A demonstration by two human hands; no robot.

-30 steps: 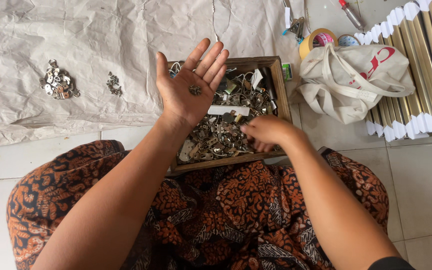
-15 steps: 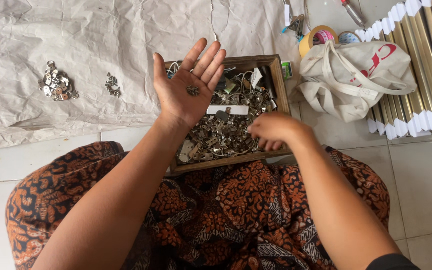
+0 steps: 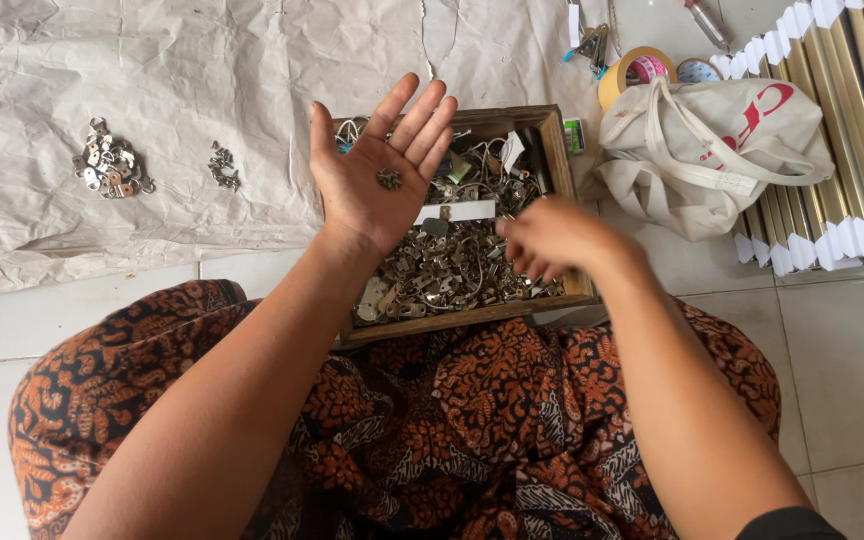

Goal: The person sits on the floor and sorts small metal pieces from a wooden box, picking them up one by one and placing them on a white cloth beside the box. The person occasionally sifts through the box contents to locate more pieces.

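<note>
two hands (image 3: 377, 180) over tray (image 3: 552, 135), bag (image 3: 722, 150) beside.

Small metal piece (image 3: 388, 179): dark grey, tiny, lies loose in the middle of the upturned palm of the left hand (image 3: 377, 170), fingers spread flat. Wooden box (image 3: 558, 180): shallow, rectangular, brown, sits on the lap, heaped with silvery metal hardware (image 3: 442, 265). Right hand (image 3: 552, 238), blurred, is over that heap.

Wooden box (image 3: 550, 135) of metal hardware (image 3: 442, 270) sits left of cloth bag (image 3: 722, 150).
</note>
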